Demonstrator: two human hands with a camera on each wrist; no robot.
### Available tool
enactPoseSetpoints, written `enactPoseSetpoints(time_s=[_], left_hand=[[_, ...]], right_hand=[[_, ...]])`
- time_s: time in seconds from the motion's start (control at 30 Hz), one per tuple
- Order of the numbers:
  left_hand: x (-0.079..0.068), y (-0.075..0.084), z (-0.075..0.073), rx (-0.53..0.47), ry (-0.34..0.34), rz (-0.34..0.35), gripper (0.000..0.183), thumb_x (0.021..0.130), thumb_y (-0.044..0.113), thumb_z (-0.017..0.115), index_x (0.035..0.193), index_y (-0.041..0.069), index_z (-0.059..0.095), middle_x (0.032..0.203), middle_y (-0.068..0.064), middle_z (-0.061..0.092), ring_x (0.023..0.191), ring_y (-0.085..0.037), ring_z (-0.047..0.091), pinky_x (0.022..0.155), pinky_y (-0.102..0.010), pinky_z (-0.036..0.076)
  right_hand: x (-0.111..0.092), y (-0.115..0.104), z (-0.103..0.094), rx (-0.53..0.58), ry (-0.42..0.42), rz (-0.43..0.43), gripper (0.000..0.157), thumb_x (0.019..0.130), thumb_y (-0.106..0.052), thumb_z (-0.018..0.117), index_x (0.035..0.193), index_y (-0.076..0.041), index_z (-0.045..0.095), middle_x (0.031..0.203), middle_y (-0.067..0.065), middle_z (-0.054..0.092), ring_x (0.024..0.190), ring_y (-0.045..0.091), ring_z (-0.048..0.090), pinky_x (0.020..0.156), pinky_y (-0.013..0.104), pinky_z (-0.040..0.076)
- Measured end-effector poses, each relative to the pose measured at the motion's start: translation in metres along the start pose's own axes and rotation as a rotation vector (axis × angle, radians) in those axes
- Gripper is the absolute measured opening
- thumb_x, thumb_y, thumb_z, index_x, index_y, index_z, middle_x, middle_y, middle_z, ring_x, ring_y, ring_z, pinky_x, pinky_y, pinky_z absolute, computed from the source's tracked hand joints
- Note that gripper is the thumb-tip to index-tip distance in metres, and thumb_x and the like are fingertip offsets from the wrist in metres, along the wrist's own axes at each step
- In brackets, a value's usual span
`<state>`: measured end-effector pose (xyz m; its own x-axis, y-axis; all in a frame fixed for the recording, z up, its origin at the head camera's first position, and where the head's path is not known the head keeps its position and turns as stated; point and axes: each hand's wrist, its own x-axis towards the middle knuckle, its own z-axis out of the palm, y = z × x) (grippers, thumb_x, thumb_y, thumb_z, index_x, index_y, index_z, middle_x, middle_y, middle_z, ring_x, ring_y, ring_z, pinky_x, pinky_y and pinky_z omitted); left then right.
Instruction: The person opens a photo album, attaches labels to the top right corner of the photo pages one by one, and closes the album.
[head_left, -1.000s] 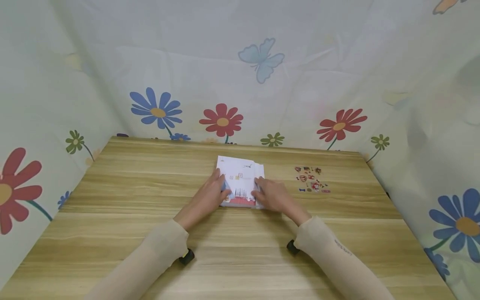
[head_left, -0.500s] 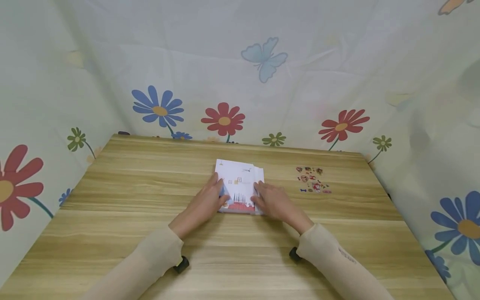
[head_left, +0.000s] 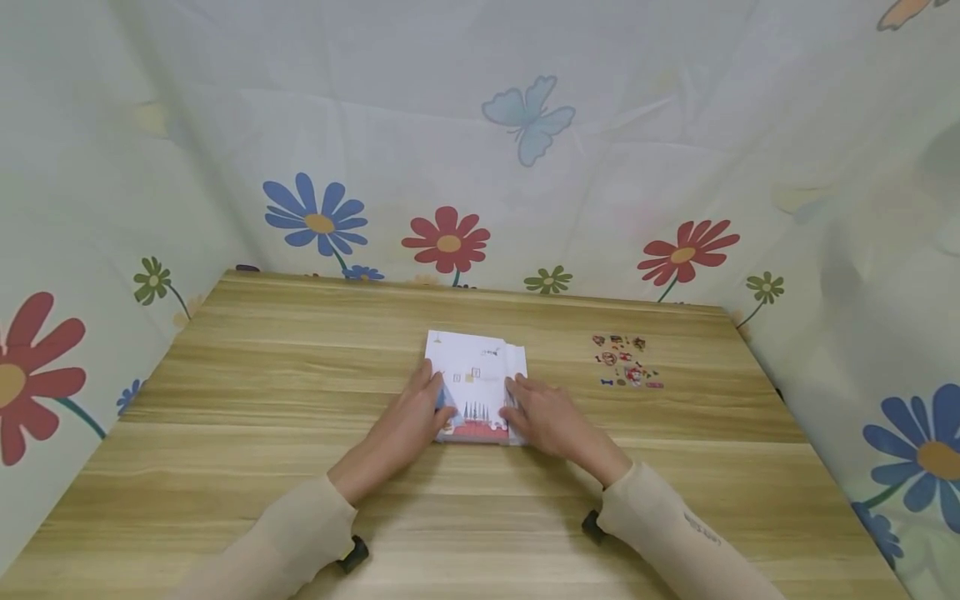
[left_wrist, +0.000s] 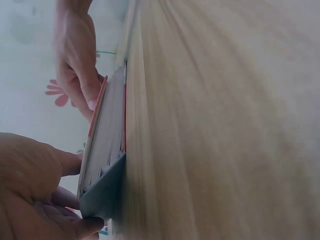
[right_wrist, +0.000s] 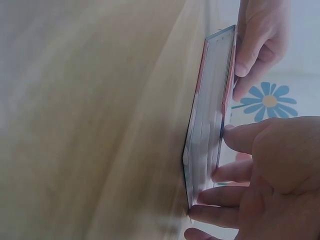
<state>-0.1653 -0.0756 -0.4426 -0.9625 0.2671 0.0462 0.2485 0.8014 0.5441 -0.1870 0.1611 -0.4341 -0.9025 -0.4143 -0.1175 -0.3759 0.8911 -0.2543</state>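
A thick hardcover book (head_left: 487,396) with a white cover, trees and a red band lies closed on the wooden table. My left hand (head_left: 408,417) grips its left side, thumb over the cover and fingers along the grey spine (left_wrist: 103,192). At the opposite side, my right hand (head_left: 555,421) holds the book with its thumb on the cover edge and fingers against the page edges (right_wrist: 206,130). A paler strip (head_left: 517,387) sticks out past the cover on the right. The book's underside is hidden.
Several small colourful flat pieces (head_left: 632,375), like stickers, lie on the table (head_left: 300,358) right of the book. Behind the table's far edge hangs a pale curtain (head_left: 360,125) printed with flowers and a butterfly. A similar curtain stands on each side.
Both hands have drawn the book across the table toward the person, with a slight shift left. Their hold on it looks the same. The small pieces stay where they were.
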Motion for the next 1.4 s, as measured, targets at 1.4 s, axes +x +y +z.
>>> enactPoseSetpoints(time_s=[1.4], left_hand=[[-0.067,0.016,0.002,0.149,0.112,0.104,0.059,0.097,0.024,0.070,0.137,-0.017,0.054,0.153,-0.039,0.041,0.146,-0.049,0.042,0.111,-0.051,0.047]], right_hand=[[-0.055,-0.025,0.010,-0.050,0.056,-0.097,0.059,0.102,-0.041,0.060,0.147,-0.002,0.053,0.151,0.024,0.053,0.139,0.040,0.055,0.110,0.069,0.044]])
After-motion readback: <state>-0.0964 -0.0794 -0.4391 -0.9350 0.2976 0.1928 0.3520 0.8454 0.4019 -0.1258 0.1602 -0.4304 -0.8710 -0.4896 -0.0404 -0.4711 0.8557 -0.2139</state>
